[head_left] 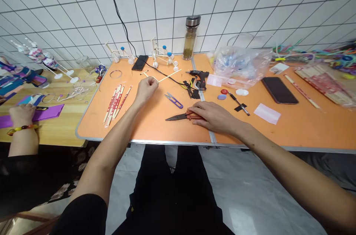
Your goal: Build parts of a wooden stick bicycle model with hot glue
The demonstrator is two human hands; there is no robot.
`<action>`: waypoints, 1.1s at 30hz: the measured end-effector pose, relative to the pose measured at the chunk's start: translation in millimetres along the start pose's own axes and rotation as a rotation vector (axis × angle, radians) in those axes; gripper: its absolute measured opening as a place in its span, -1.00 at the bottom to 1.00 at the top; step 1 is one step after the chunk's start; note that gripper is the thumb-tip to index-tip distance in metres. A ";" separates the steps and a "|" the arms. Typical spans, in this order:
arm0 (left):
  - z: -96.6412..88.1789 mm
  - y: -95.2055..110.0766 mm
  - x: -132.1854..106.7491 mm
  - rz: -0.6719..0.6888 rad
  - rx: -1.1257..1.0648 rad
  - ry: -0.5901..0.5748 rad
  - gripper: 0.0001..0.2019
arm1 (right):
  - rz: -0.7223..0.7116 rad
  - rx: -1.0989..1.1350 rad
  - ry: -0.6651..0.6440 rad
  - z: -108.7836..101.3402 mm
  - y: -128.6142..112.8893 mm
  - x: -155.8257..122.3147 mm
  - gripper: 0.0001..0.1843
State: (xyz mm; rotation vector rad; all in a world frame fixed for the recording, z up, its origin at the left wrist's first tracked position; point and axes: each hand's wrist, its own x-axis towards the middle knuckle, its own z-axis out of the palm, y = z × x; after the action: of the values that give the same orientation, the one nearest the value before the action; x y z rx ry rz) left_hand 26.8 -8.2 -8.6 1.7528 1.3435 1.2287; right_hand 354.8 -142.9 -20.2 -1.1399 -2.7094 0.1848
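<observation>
Left hand [146, 88], grip pinched together, holds a thin pale wooden stick [169, 75] over the orange bench [155, 131]. Right hand [214, 116] rests, grip loose, on red-handled black pliers [179, 117]. The steel-capped glass bottle [190, 40] holds brownish-green matter; the clear plastic bag [241, 64] holds blue and white bits.

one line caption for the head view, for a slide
Left hand pinches a thin wooden stick while right hand rests on a red-handled metal tool, orange table.

The bottle [190, 37] stands behind the glue gun [198, 78]; the shears [176, 117] lie before it, the phone [279, 90] to its right, the wrapped sticks [115, 103] far left.
</observation>
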 end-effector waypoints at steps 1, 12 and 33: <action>0.1 0.5 3.4 -0.008 -0.005 0.009 -0.86 | -0.012 -0.033 0.033 2.5 0.4 -2.2 -0.56; 1.2 12.3 21.9 -0.142 -0.234 0.124 -0.86 | 0.290 0.464 0.440 10.9 -11.7 -5.2 -0.54; -1.9 53.3 -4.4 -0.309 -0.600 0.053 -0.87 | 0.438 0.951 0.135 -15.2 -14.3 106.7 -0.44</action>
State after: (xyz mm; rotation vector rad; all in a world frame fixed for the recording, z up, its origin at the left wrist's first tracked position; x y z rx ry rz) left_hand 45.6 -28.7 37.1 1.0616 1.0698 1.3272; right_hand 275.3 -75.7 11.4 -1.2801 -1.7897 1.2308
